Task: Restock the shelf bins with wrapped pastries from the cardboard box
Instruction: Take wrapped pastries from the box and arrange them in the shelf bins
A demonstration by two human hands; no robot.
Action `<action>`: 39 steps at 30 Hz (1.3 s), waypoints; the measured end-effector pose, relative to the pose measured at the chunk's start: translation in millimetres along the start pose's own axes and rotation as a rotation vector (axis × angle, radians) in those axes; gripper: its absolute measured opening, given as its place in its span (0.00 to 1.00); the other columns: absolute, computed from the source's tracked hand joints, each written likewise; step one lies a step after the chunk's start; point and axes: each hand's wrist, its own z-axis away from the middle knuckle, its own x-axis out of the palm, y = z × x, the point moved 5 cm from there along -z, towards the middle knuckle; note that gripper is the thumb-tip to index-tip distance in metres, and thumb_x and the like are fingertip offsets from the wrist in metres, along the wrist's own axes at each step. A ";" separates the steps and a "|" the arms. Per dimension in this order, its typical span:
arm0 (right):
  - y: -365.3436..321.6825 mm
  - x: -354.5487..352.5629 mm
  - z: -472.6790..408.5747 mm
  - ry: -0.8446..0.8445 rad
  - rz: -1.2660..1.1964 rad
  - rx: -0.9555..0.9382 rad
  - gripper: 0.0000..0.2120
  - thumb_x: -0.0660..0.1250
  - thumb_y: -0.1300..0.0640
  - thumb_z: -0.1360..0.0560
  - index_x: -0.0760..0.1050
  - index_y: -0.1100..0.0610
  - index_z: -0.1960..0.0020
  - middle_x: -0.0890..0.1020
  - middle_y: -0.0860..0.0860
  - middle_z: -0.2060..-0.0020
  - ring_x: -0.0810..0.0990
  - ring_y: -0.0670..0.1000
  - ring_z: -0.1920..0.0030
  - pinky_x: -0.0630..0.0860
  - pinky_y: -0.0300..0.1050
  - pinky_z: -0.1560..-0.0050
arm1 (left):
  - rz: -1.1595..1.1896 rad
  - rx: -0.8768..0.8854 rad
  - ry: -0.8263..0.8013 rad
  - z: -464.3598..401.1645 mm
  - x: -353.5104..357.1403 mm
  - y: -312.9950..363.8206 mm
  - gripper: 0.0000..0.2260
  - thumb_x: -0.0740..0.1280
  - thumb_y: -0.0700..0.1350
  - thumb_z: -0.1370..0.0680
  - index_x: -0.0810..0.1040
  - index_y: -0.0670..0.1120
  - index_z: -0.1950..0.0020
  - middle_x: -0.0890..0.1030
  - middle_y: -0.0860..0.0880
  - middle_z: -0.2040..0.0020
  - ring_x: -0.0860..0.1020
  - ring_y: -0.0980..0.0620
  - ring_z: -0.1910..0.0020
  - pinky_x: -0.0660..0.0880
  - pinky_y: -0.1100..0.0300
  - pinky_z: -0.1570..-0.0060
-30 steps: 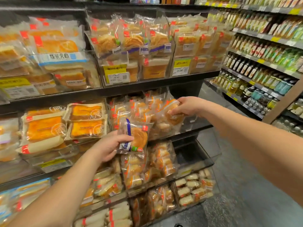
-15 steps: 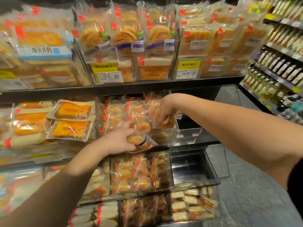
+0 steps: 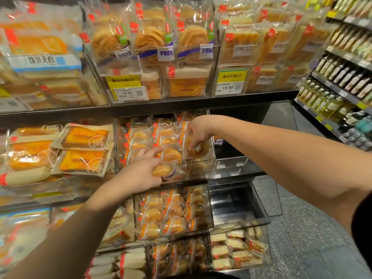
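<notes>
The wrapped pastry (image 3: 168, 171) looked light, soft and crinkly, best held gently by its sides. The left hand (image 3: 141, 174) gripped it at the bin's (image 3: 203, 170) front; beyond, the right hand (image 3: 198, 129) pinched another pastry (image 3: 198, 150)

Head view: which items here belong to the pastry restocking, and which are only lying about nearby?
Part of the job:
- left hand gripping a wrapped pastry
- right hand pinching another wrapped bun
- clear middle-shelf bin being filled

Just lying about:
- toast loaves in the neighbouring bin
- price tags
- oil bottles on the side shelf
- sandwich packs below
</notes>
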 end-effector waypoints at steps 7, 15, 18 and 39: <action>2.2 6.7 -6.1 0.019 -0.051 -0.005 0.35 0.74 0.47 0.27 0.66 0.54 0.25 0.74 0.53 0.31 0.73 0.56 0.33 0.71 0.50 0.34 | -0.003 0.022 0.017 0.2 -0.5 -6.7 0.19 0.69 0.49 0.26 0.77 0.53 0.35 0.55 0.58 0.22 0.50 0.52 0.25 0.56 0.50 0.26; 13.2 32.9 19.2 0.041 0.014 -0.055 0.35 0.72 0.49 0.24 0.61 0.51 0.22 0.76 0.47 0.44 0.73 0.47 0.47 0.69 0.41 0.48 | -0.054 0.048 0.009 -6.7 3.8 -6.8 0.21 0.69 0.52 0.27 0.76 0.54 0.33 0.57 0.57 0.22 0.50 0.48 0.24 0.53 0.48 0.25; 8.4 37.1 18.0 0.036 0.054 -0.046 0.35 0.71 0.50 0.24 0.60 0.52 0.22 0.77 0.50 0.37 0.76 0.52 0.42 0.71 0.42 0.47 | -0.087 0.033 0.004 -8.5 3.3 -5.4 0.22 0.68 0.54 0.27 0.75 0.56 0.32 0.56 0.56 0.22 0.51 0.46 0.24 0.52 0.47 0.25; -16.5 51.6 4.7 0.129 0.263 0.015 0.22 0.64 0.61 0.21 0.70 0.54 0.28 0.77 0.52 0.36 0.78 0.54 0.41 0.76 0.46 0.45 | -0.210 0.179 -0.008 -0.1 2.5 -1.1 0.21 0.67 0.55 0.25 0.75 0.57 0.31 0.50 0.52 0.19 0.46 0.48 0.21 0.39 0.46 0.25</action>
